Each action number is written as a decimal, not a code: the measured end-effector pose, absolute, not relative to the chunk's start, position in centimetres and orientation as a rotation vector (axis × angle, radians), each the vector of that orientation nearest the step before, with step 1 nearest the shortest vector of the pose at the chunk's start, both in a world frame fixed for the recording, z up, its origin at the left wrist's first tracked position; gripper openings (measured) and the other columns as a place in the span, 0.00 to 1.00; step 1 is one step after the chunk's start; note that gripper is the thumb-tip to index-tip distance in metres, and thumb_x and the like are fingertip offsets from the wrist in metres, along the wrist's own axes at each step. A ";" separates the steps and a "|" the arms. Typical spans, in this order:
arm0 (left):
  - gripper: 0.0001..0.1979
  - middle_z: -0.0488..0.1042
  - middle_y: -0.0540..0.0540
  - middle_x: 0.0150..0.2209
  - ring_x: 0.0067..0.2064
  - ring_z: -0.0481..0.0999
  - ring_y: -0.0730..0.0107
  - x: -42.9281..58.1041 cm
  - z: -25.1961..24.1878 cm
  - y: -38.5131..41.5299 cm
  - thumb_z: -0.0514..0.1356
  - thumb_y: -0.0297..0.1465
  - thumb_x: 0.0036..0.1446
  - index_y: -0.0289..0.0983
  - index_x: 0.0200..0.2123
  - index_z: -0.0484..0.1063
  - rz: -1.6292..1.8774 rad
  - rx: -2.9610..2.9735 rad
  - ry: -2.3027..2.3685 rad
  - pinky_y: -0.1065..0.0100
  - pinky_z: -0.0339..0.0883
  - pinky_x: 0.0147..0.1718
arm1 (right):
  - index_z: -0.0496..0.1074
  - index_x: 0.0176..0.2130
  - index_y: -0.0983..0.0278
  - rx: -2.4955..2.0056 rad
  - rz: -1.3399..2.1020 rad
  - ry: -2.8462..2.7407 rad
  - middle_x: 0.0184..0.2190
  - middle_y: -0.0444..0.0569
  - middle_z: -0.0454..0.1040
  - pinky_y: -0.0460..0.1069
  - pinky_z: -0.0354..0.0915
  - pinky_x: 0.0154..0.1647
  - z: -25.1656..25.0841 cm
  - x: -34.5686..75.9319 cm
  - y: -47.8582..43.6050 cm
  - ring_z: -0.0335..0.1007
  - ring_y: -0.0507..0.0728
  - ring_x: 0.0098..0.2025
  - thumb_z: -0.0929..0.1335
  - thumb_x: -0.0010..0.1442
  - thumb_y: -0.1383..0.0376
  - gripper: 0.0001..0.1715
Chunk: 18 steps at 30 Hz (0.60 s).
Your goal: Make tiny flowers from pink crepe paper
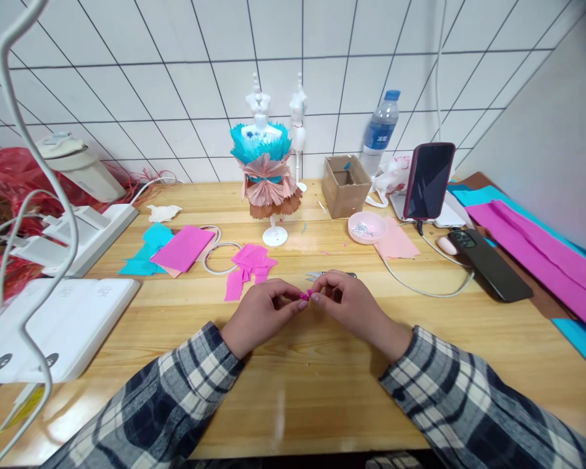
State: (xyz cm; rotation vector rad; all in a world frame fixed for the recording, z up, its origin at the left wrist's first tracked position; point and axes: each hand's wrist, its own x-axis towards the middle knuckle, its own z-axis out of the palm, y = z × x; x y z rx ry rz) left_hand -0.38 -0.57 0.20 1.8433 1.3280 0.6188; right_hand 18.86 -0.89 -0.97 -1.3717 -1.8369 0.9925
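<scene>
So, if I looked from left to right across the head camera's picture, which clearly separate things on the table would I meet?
Cream cup → folded magenta paper → magenta cut pieces → small magenta piece, pinched → cardboard box → propped phone → long magenta sheet.

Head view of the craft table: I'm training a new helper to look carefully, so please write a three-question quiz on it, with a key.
1. Multiple choice: What do the left hand and right hand pinch between them?
A) a bottle cap
B) a small pink piece
C) a white cable

2. True or false: The phone in the dark red case is propped up, while the black phone lies flat on the table.

3. Fill in: On the dressed mannequin, the top ruffle is ___ in colour.

Key: 1. B; 2. True; 3. turquoise blue.
</scene>
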 end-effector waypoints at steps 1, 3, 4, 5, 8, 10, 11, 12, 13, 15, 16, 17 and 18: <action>0.11 0.78 0.45 0.34 0.32 0.74 0.69 -0.4 0.3 -0.5 0.63 0.38 0.52 0.37 0.35 0.79 0.634 1.860 1.328 0.69 0.67 0.32 | 0.73 0.31 0.64 -1.377 0.998 -1.827 0.24 0.42 0.67 0.45 0.57 0.27 -1.1 18.9 -0.9 0.59 0.49 0.25 0.68 0.54 0.64 0.04; 0.11 0.77 0.45 0.33 0.32 0.73 0.69 -0.5 0.4 -0.4 0.63 0.39 0.53 0.38 0.34 0.79 0.675 1.891 1.305 0.70 0.66 0.32 | 0.73 0.31 0.64 -1.379 1.003 -1.813 0.24 0.42 0.67 0.45 0.56 0.26 -1.2 18.8 -0.8 0.58 0.49 0.24 0.68 0.54 0.64 0.05; 0.11 0.77 0.45 0.32 0.32 0.73 0.69 -0.6 0.4 -0.3 0.62 0.38 0.53 0.38 0.33 0.79 0.694 1.900 1.291 0.70 0.66 0.32 | 0.73 0.31 0.64 -1.376 1.003 -1.811 0.23 0.42 0.67 0.45 0.56 0.26 -1.3 18.7 -0.8 0.58 0.49 0.24 0.68 0.54 0.64 0.05; 0.10 0.77 0.45 0.31 0.31 0.73 0.70 -0.6 0.4 -0.3 0.61 0.38 0.54 0.37 0.32 0.78 0.706 1.906 1.281 0.70 0.66 0.32 | 0.72 0.31 0.64 -1.373 1.000 -1.812 0.23 0.42 0.67 0.45 0.56 0.26 -1.3 18.7 -0.8 0.58 0.49 0.24 0.68 0.54 0.64 0.05; 0.10 0.76 0.46 0.29 0.30 0.72 0.70 -0.8 0.3 -0.2 0.61 0.36 0.55 0.36 0.30 0.77 0.698 1.905 1.289 0.70 0.66 0.31 | 0.73 0.30 0.64 -1.358 0.991 -1.822 0.23 0.42 0.67 0.44 0.55 0.25 -1.3 18.4 -0.9 0.57 0.49 0.24 0.69 0.53 0.64 0.05; 0.10 0.76 0.46 0.29 0.30 0.72 0.70 -0.9 0.3 -0.1 0.60 0.36 0.55 0.36 0.29 0.77 0.700 1.895 1.305 0.70 0.65 0.31 | 0.73 0.33 0.63 -1.355 0.991 -1.787 0.24 0.42 0.68 0.44 0.55 0.25 -1.2 18.3 -0.9 0.56 0.48 0.23 0.68 0.54 0.64 0.06; 0.10 0.76 0.46 0.29 0.30 0.72 0.70 -1.0 0.3 -0.1 0.60 0.36 0.55 0.36 0.29 0.76 0.703 1.887 1.310 0.70 0.65 0.31 | 0.73 0.35 0.63 -1.357 0.990 -1.758 0.25 0.42 0.69 0.44 0.55 0.24 -1.2 18.4 -0.8 0.55 0.48 0.22 0.68 0.54 0.64 0.07; 0.10 0.76 0.46 0.29 0.31 0.72 0.70 -1.1 0.3 0.0 0.60 0.36 0.55 0.36 0.29 0.76 0.706 1.877 1.315 0.70 0.65 0.31 | 0.73 0.38 0.63 -1.361 0.980 -1.727 0.26 0.42 0.70 0.44 0.55 0.23 -1.1 18.6 -0.7 0.55 0.48 0.22 0.67 0.54 0.64 0.09; 0.10 0.77 0.46 0.29 0.31 0.73 0.69 -1.2 0.3 0.0 0.60 0.36 0.56 0.36 0.30 0.77 0.707 1.867 1.316 0.70 0.65 0.32 | 0.73 0.39 0.63 -1.370 0.955 -1.701 0.27 0.43 0.71 0.44 0.55 0.23 -0.9 19.0 -0.5 0.55 0.48 0.21 0.67 0.55 0.64 0.11; 0.10 0.77 0.46 0.31 0.32 0.73 0.69 -1.3 0.4 0.0 0.59 0.37 0.56 0.37 0.31 0.77 0.704 1.854 1.310 0.70 0.65 0.32 | 0.73 0.40 0.63 -1.413 0.845 -1.680 0.28 0.44 0.71 0.44 0.56 0.23 -0.7 20.3 0.1 0.57 0.49 0.22 0.66 0.56 0.62 0.11; 0.10 0.77 0.46 0.31 0.32 0.73 0.69 -1.4 0.4 0.0 0.59 0.37 0.56 0.37 0.31 0.77 0.700 1.851 1.308 0.69 0.65 0.32 | 0.73 0.39 0.63 -1.450 0.766 -1.674 0.27 0.44 0.71 0.45 0.57 0.24 -0.6 21.1 0.5 0.59 0.50 0.23 0.65 0.57 0.62 0.11; 0.10 0.77 0.46 0.31 0.32 0.73 0.69 -1.4 0.4 0.0 0.59 0.37 0.56 0.37 0.31 0.77 0.697 1.853 1.308 0.69 0.64 0.32 | 0.73 0.38 0.64 -1.493 0.681 -1.673 0.26 0.44 0.70 0.45 0.57 0.24 -0.5 22.0 0.9 0.59 0.50 0.23 0.65 0.58 0.61 0.12; 0.10 0.77 0.46 0.31 0.32 0.73 0.69 -1.3 0.3 0.0 0.59 0.37 0.56 0.37 0.31 0.77 0.694 1.858 1.308 0.69 0.64 0.32 | 0.73 0.39 0.64 -1.535 0.609 -1.655 0.25 0.44 0.70 0.45 0.57 0.24 -0.5 23.0 1.3 0.59 0.50 0.22 0.64 0.58 0.59 0.13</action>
